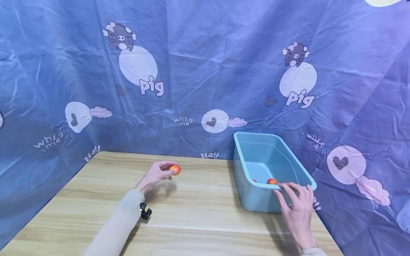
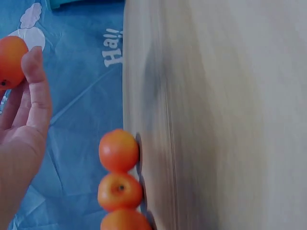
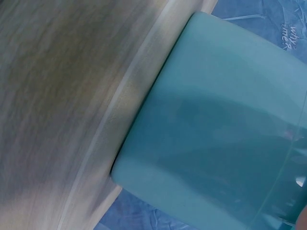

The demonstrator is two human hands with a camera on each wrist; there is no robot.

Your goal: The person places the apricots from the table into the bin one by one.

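In the head view my left hand (image 1: 158, 175) is over the left part of the table, pinching a small orange-red apple (image 1: 175, 170) between thumb and fingers. The left wrist view shows the same apple (image 2: 10, 62), its dark dimple facing the camera. Three more apples (image 2: 119, 151) stand in a row on the table there, the lowest cut off by the frame. My right hand (image 1: 298, 209) grips the near rim of a blue plastic tub (image 1: 241, 170), its fingers over the edge. An apple (image 1: 272, 181) shows inside the tub, with a red sliver of another beside it.
The wooden table (image 1: 205, 220) ends at a blue cloth backdrop (image 1: 192, 71) printed with pigs and words. The tub stands at the table's right side, close to the cloth. A black device (image 1: 145, 211) is strapped at the left wrist.
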